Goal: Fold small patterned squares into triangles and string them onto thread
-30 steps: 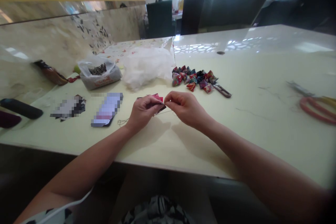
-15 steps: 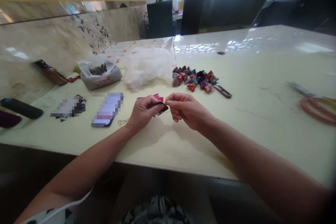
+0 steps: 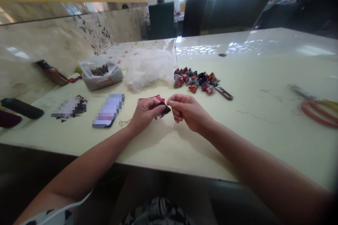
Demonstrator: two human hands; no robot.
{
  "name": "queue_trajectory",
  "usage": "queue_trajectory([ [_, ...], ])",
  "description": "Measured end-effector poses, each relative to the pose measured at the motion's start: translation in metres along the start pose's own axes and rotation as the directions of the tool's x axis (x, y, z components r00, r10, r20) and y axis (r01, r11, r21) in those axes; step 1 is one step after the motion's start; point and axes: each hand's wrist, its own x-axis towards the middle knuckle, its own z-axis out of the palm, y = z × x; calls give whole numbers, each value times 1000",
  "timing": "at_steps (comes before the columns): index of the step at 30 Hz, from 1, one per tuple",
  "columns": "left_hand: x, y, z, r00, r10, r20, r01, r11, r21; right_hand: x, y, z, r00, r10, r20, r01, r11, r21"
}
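Note:
Between the thumb and fingers of my left hand point(image 3: 145, 112) is a small folded piece of dark fabric point(image 3: 165, 109). My right hand point(image 3: 186, 110) is pinched closed just right of the fabric's edge; whatever its fingertips hold is too small to make out. Red patterned fabric point(image 3: 151, 99) lies on the table behind my left hand. Loose dark thread point(image 3: 124, 123) curls beside my left wrist. Beyond my right hand sits a cluster of small stuffed patterned fabric pieces point(image 3: 195, 79), with thread snips point(image 3: 224, 92) at its right end.
A phone point(image 3: 108, 110) and fabric scraps point(image 3: 70, 108) lie to the left, near dark thread spools point(image 3: 22, 108). Farther back are a plastic bag of dried material point(image 3: 101, 77) and white stuffing point(image 3: 149, 68). Red-handled scissors point(image 3: 318, 112) lie far right.
The dark fabric in my left hand has turned slightly, showing more of its face. My right fingertips have moved a little away from its edge.

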Motion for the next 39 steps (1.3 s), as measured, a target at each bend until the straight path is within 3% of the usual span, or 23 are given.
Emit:
queue_trajectory([
  [4, 1, -3, -1, 998, -70, -4, 70, 996, -50, 3, 1, -3, 986, -133, -105, 119, 984, -131],
  [7, 2, -4, -2, 994, -105, 11, 106, 992, -62, 5, 0, -5, 977, -168, -134, 139, 969, -206],
  [13, 3, -2, -3, 992, -98, 84, 99, 995, -7, 4, -2, -4, 986, -133, -105, 94, 946, -310],
  [21, 5, -6, -4, 974, -106, 201, 98, 994, 51, 4, 3, -3, 987, -145, 69, 160, 845, -511],
  [25, 5, -3, -4, 967, -91, 237, 91, 996, 10, 3, 3, -2, 976, -208, 72, 211, 794, -570],
  [31, 3, 1, -3, 988, -71, 139, 74, 997, -14, 2, 4, 0, 972, -232, -30, 184, 839, -511],
  [36, 4, -4, -2, 997, -78, -30, 74, 990, -121, 2, 0, -4, 931, -366, -3, 284, 729, -623],
  [39, 4, -4, -2, 994, -80, -71, 71, 990, -120, -1, -4, -4, 907, -417, 58, 333, 626, -705],
])
